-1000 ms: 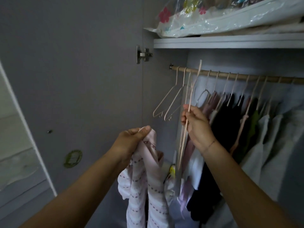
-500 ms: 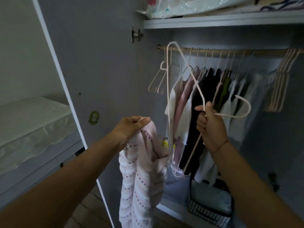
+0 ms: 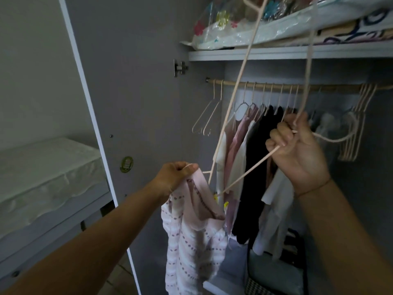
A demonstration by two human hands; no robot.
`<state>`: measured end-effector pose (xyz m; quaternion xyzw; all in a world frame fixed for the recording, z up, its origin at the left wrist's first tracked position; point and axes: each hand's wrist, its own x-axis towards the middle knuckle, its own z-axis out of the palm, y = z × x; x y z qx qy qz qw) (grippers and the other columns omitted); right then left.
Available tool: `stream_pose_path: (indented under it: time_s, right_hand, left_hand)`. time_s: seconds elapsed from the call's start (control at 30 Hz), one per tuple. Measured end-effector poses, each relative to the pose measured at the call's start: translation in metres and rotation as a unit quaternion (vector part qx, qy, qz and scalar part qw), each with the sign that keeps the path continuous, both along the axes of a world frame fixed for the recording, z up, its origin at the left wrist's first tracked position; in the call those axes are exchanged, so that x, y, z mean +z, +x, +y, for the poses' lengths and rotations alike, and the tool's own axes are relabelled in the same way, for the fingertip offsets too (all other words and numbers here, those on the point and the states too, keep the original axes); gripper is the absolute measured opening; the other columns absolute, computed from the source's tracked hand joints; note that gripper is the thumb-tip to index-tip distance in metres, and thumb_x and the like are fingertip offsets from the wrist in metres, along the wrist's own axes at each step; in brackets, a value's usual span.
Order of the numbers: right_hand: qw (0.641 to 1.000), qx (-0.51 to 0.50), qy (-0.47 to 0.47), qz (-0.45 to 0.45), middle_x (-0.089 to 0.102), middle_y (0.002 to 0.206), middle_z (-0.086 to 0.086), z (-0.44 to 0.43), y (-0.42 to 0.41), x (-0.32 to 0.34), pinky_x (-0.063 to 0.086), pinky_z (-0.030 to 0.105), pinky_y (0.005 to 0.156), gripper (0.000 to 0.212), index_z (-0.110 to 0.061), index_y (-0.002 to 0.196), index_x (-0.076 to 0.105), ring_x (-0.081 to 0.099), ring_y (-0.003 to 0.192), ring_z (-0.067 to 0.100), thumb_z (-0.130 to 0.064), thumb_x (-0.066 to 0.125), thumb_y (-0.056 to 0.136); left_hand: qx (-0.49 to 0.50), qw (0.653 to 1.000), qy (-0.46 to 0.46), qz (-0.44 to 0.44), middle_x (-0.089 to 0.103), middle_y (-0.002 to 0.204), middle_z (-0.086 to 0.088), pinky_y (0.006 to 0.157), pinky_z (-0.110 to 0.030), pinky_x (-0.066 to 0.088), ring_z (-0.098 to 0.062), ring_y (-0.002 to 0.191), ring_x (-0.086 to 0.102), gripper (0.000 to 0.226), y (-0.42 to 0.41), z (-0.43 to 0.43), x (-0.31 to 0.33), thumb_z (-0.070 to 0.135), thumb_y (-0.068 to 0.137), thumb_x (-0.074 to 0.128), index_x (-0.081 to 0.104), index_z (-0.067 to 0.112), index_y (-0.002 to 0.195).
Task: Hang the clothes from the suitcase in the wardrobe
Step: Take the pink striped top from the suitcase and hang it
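- Left hand (image 3: 177,177): pinching top of pink striped garment (image 3: 191,241), draped below the grip.
- Right hand (image 3: 297,152): curled round pale hanger (image 3: 248,170), apparently near its hook.

Two arms in view. The left forearm (image 3: 95,235) is bare along its whole visible length, and so is the left hand (image 3: 174,175). The right forearm (image 3: 340,231) is likewise bare. The right hand (image 3: 297,150) shows fingernails trimmed short. One item worn: a thin dark single-strand cord bracelet (image 3: 312,187) encircling the right wrist.
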<state>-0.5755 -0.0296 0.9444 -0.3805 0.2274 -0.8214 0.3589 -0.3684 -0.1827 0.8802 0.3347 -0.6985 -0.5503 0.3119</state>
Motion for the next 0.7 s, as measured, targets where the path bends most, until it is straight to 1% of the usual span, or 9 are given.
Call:
stream_pose_path:
  time_s: [0.07, 0.2, 0.33, 0.43, 0.47, 0.53, 0.6, 0.67, 0.7]
  right_hand:
    - [1.0, 0.008, -0.016, 0.009, 0.034, 0.049, -0.01, 0.008, -0.01, 0.005, 0.024, 0.022, 0.056, 0.037, -0.028, 0.069, 0.065, 0.027, 0.048, 0.004, -0.048, 0.039, 0.087]
    - [0.999, 0.01, -0.04, 0.014, 0.034, 0.05, -0.011, 0.019, -0.025, 0.011, 0.026, 0.021, 0.057, 0.031, -0.028, 0.072, 0.062, 0.026, 0.05, 0.004, -0.048, 0.043, 0.086]
    - [0.999, 0.019, -0.028, 0.028, 0.034, 0.049, -0.01, 0.003, -0.019, 0.002, 0.027, 0.021, 0.054, 0.039, -0.025, 0.067, 0.062, 0.028, 0.047, 0.005, -0.045, 0.037, 0.089]
    - [0.997, 0.063, -0.034, 0.023, 0.036, 0.05, -0.009, -0.019, -0.016, -0.008, 0.035, 0.019, 0.053, 0.04, -0.022, 0.069, 0.064, 0.031, 0.048, 0.005, -0.042, 0.036, 0.09]
    - [0.996, 0.077, -0.034, 0.023, 0.037, 0.051, -0.009, -0.025, -0.017, -0.012, 0.036, 0.019, 0.054, 0.037, -0.023, 0.071, 0.064, 0.032, 0.048, 0.006, -0.043, 0.04, 0.09]
    - [0.994, 0.099, -0.029, 0.031, 0.037, 0.052, -0.009, -0.037, -0.019, -0.02, 0.031, 0.022, 0.056, 0.025, -0.023, 0.078, 0.062, 0.032, 0.049, 0.006, -0.047, 0.057, 0.084]
    - [0.993, 0.107, -0.01, 0.037, 0.036, 0.052, -0.009, -0.048, -0.018, -0.032, 0.025, 0.023, 0.057, 0.032, -0.023, 0.084, 0.056, 0.03, 0.05, 0.007, -0.049, 0.072, 0.073]
    - [0.994, 0.089, 0.024, 0.051, 0.036, 0.05, -0.009, -0.053, -0.013, -0.044, 0.022, 0.023, 0.055, 0.033, -0.021, 0.079, 0.059, 0.03, 0.047, 0.005, -0.048, 0.076, 0.069]
    - [0.993, 0.075, 0.048, 0.074, 0.037, 0.049, -0.009, -0.053, -0.01, -0.049, 0.021, 0.023, 0.055, 0.031, -0.018, 0.073, 0.062, 0.03, 0.045, 0.004, -0.047, 0.072, 0.072]
  left_hand:
    - [0.004, 1.0, -0.001, 0.005, 0.068, 0.067, -0.006, 0.053, -0.015, 0.048, -0.011, 0.055, 0.061, 0.019, -0.003, 0.0, 0.002, 0.025, 0.089, 0.064, 0.07, 0.014, 0.075]
    - [0.015, 1.0, -0.009, 0.0, 0.071, 0.07, -0.002, 0.054, -0.015, 0.05, -0.008, 0.058, 0.065, 0.017, -0.007, -0.001, 0.004, 0.026, 0.089, 0.063, 0.072, 0.012, 0.083]
    - [0.0, 1.0, -0.018, -0.002, 0.069, 0.069, -0.004, 0.056, -0.017, 0.05, -0.011, 0.059, 0.063, 0.021, -0.014, 0.005, 0.011, 0.027, 0.09, 0.062, 0.07, 0.011, 0.081]
    - [-0.021, 0.999, -0.041, 0.005, 0.068, 0.076, -0.009, 0.07, -0.025, 0.05, -0.017, 0.07, 0.061, 0.028, -0.017, 0.007, 0.021, 0.03, 0.091, 0.061, 0.069, 0.004, 0.084]
    - [-0.03, 0.999, -0.038, 0.012, 0.068, 0.08, -0.011, 0.077, -0.029, 0.05, -0.019, 0.074, 0.061, 0.029, -0.016, 0.007, 0.025, 0.03, 0.09, 0.061, 0.07, 0.003, 0.087]
    - [-0.05, 0.998, -0.019, 0.042, 0.069, 0.084, -0.015, 0.083, -0.036, 0.049, -0.024, 0.078, 0.063, 0.028, -0.012, 0.006, 0.034, 0.033, 0.089, 0.062, 0.07, 0.005, 0.087]
    - [-0.067, 0.994, 0.008, 0.083, 0.066, 0.084, -0.022, 0.083, -0.039, 0.049, -0.029, 0.078, 0.062, 0.036, -0.006, 0.006, 0.044, 0.037, 0.084, 0.063, 0.067, 0.001, 0.089]
    - [-0.071, 0.991, 0.031, 0.107, 0.066, 0.087, -0.028, 0.082, -0.04, 0.051, -0.032, 0.078, 0.064, 0.043, 0.004, 0.004, 0.05, 0.037, 0.083, 0.062, 0.066, -0.004, 0.094]
    - [-0.067, 0.992, 0.034, 0.103, 0.066, 0.09, -0.029, 0.083, -0.041, 0.052, -0.034, 0.08, 0.065, 0.043, 0.01, 0.003, 0.052, 0.036, 0.086, 0.06, 0.067, -0.005, 0.095]
